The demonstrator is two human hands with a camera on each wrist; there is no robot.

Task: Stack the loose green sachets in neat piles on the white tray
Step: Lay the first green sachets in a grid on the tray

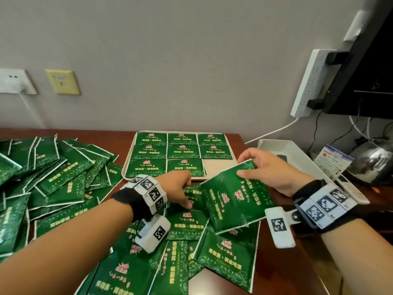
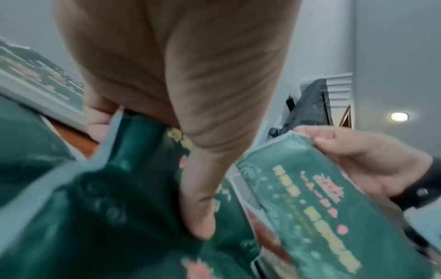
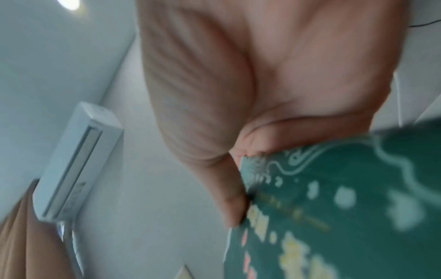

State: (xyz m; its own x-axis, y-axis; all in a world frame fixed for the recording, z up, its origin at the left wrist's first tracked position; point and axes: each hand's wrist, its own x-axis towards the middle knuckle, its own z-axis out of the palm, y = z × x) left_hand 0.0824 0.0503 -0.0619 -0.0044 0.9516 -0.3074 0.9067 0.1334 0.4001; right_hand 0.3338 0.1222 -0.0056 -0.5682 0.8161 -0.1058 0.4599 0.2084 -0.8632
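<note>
A reddish-brown tabletop (image 1: 282,262) stands against a plain grey wall (image 1: 170,50). On the wall, far to the left of the left hand, sit a white socket (image 1: 14,80) with a white plug and cord in it, and just beside it a yellowish wall plate (image 1: 62,81). Above the right hand a white power strip (image 1: 312,81) hangs on the wall with two black plugs in it, next to a dark screen (image 1: 365,67). Just beyond the right hand lies a white open box (image 1: 297,154), with a printed leaflet (image 1: 333,160) further right. The right wrist view shows a white air conditioner (image 3: 78,160) high on the wall.
</note>
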